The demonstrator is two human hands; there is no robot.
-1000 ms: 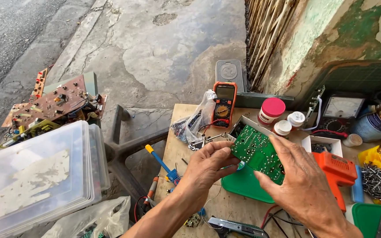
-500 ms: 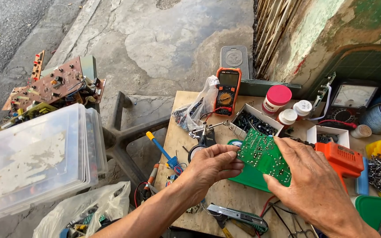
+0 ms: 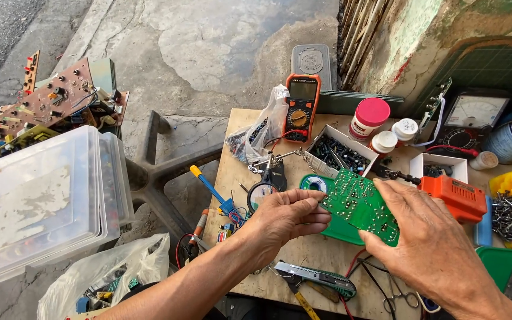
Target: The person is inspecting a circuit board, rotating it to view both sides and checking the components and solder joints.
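- green circuit board is lying tilted over a green tray near the middle of the wooden table — its long axis is running from upper left, by the solder spool, down to lower right toward the right hand.
- left hand is sitting at the board's left edge, fingertips pressed together in a pinch right at that edge; cannot tell whether something small is between them.
- right hand is lying spread, palm down, fingers resting across the board's right and lower corner — it is covering that end, so the corner itself is hidden.
- board is lying between the two hands, both touching; the left is meeting a long side, the right is pinning the far-right end.
- around it: orange multimeter further back, orange tool just right of the board, utility knife nearer the body, scissors under the right wrist.
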